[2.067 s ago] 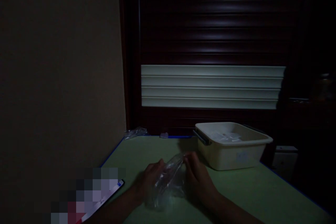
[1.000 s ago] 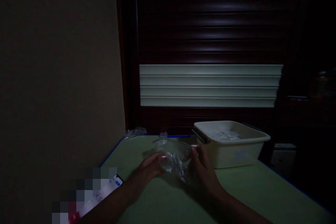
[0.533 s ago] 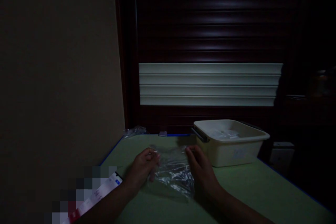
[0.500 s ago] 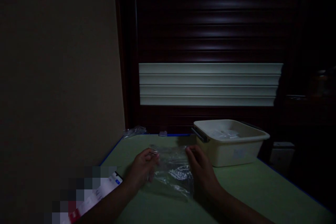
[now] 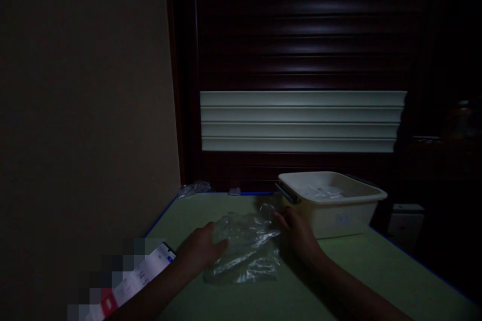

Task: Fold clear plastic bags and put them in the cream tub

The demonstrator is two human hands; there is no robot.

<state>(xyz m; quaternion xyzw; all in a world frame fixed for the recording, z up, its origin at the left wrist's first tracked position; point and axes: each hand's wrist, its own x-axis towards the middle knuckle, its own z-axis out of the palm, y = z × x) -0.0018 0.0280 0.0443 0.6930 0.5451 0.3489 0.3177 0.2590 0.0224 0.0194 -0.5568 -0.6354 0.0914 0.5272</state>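
Clear crinkled plastic, a bag (image 5: 244, 248), lies on the green table (image 5: 357, 281) between both hands. Left hand (image 5: 199, 253) rests flat on its near left edge, fingers spread; right hand (image 5: 299, 235) pinches the far right corner, just beside the cream tub (image 5: 331, 203). A phone (image 5: 150, 271) sits at the table's near left edge. Open green surface runs to the right. Farther back, a second bit of plastic (image 5: 194, 189) lies by the blue-taped far edge, under the dark shutter (image 5: 301, 35).
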